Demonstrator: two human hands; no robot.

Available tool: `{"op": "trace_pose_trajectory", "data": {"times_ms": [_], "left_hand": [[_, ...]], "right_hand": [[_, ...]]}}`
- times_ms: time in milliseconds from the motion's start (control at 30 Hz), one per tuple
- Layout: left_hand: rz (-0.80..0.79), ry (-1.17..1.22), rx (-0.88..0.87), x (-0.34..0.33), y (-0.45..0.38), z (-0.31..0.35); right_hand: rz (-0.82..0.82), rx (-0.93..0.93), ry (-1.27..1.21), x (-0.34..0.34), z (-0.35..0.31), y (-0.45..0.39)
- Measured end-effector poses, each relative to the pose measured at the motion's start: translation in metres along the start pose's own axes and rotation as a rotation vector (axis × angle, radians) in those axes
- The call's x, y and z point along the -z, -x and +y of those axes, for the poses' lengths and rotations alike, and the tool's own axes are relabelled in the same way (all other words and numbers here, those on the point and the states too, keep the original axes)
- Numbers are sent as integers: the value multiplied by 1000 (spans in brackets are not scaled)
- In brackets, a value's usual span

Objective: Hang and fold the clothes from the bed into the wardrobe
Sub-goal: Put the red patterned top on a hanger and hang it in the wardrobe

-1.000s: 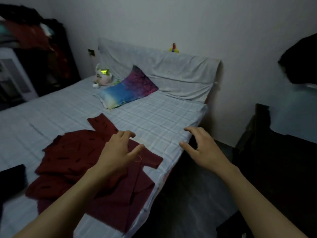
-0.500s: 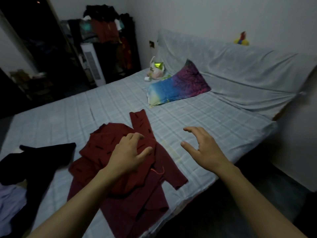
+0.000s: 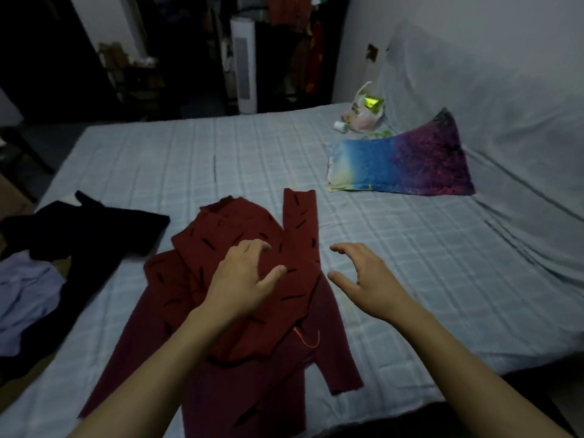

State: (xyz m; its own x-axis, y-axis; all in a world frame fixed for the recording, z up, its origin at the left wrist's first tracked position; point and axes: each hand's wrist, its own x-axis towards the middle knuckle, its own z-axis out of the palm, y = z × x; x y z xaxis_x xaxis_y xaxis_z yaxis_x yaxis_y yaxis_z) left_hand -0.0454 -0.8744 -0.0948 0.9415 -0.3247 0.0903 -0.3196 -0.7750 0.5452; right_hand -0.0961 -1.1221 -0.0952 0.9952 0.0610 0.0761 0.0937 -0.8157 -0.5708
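Note:
A dark red garment with black dashes (image 3: 221, 241) lies crumpled on the pale checked bed (image 3: 410, 248), near its front edge. My left hand (image 3: 243, 279) hovers over or rests on the middle of it, fingers spread and curled, holding nothing. My right hand (image 3: 363, 279) hangs open just right of the garment, above the bare sheet. A black garment (image 3: 85, 235) and a pale lilac garment (image 3: 25, 295) lie at the bed's left edge. The wardrobe (image 3: 284, 42) with hanging clothes stands dark beyond the bed's far side.
A blue and purple pillow (image 3: 404, 162) lies at the right, with a plastic bag (image 3: 363, 112) behind it. A grey covered headboard (image 3: 489, 105) rises along the right. A white tower fan (image 3: 243, 64) stands by the wardrobe.
The view has swung left, so the wardrobe and left-side clothes came into sight. My right hand moved from the bed's edge to beside the red garment. My left hand stayed over it.

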Motion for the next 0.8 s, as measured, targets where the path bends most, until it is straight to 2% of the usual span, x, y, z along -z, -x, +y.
{"op": "trace_pose_trajectory", "data": {"times_ms": [200,433,600,800], "left_hand": [[32,-64,209,-19,-10,-25],[40,-102,442,-64,-16,-12],[66,-115,538,-96,-10,-33],[-22,-95,636,-150,14,-78]], "right_hand": [[-124,110,-61,-26,35,-56],[-232,211,-168,-50,77,-103],[-304,265,-142,-78,101,-129],[-429,237,-42,-138,143,-136]]}}
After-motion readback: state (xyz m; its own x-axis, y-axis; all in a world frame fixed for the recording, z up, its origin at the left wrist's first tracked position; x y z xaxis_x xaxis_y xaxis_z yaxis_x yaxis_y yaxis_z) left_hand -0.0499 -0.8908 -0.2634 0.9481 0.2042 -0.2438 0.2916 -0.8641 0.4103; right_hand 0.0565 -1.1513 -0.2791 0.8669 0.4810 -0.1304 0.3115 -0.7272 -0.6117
